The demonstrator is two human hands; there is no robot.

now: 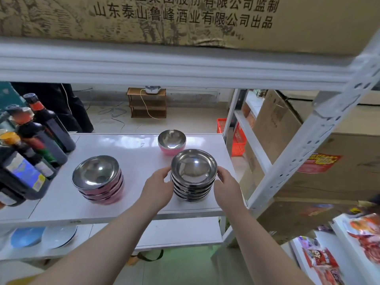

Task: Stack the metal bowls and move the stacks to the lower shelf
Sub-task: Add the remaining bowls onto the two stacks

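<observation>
A stack of several silver metal bowls (193, 175) stands near the front right of the white middle shelf (131, 153). My left hand (159, 189) presses its left side and my right hand (227, 186) its right side, both gripping the stack. A second stack of pink-sided metal bowls (98, 178) sits to the left, untouched. Behind the silver stack, a single pink-sided bowl (172, 141) rests alone. The lower shelf (181, 233) shows below the front edge.
Dark sauce bottles (30, 145) crowd the shelf's left end. Blue and white plates (44, 236) lie on the lower shelf at left. A white slotted upright (304, 145) rises at right, with cardboard boxes (339, 161) behind it. A shelf beam (164, 64) spans overhead.
</observation>
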